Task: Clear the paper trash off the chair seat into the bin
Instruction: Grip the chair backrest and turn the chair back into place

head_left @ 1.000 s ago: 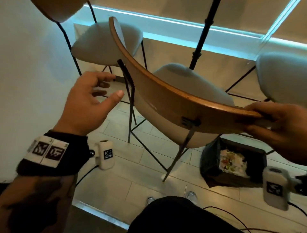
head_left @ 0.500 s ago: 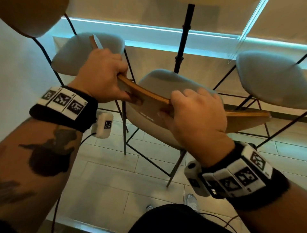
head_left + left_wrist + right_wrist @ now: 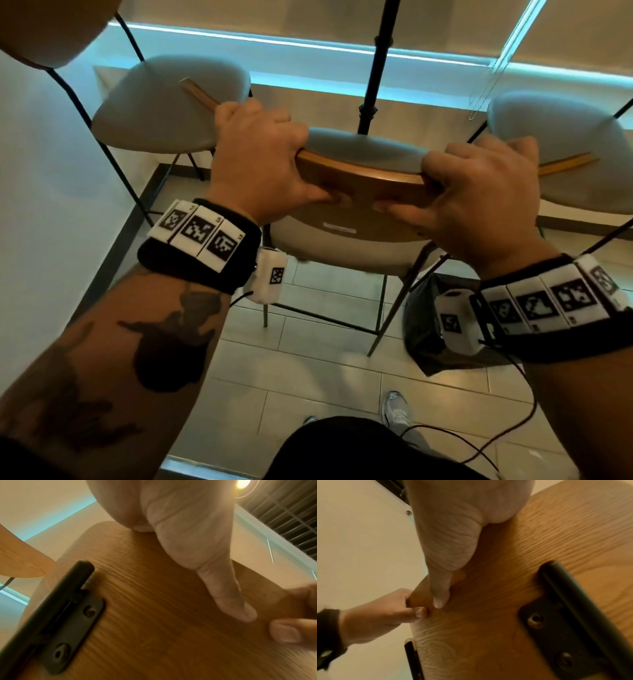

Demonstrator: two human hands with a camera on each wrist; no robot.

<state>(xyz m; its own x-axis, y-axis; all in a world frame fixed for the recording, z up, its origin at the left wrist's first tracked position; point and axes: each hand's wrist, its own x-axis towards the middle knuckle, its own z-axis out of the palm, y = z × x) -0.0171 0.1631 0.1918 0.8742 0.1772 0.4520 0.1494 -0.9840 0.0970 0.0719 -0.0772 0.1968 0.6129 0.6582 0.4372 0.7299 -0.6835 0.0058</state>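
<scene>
Both my hands grip the curved wooden backrest (image 3: 359, 176) of the middle chair. My left hand (image 3: 262, 161) holds its left half and my right hand (image 3: 479, 185) its right half, fingers over the top edge. The thumbs press on the rear face, as the left wrist view of the left thumb (image 3: 231, 601) and the right wrist view of the right thumb (image 3: 440, 595) show. The grey seat (image 3: 363, 149) lies beyond the backrest; no paper shows on its visible part. The bin (image 3: 421, 329), lined with a black bag, stands on the floor at the lower right, its inside hidden by my right wrist.
A grey chair (image 3: 164, 106) stands to the left and another (image 3: 561, 147) to the right, both close. A black pole (image 3: 376, 68) rises behind the seat. A white wall (image 3: 41, 171) runs along the left. Cables (image 3: 479, 445) trail over the tiled floor by my shoes (image 3: 394, 407).
My left hand, open in the air a second ago, has taken hold of the backrest. My right hand shifted from the backrest's end toward its middle. The backrest now lies level in front of me.
</scene>
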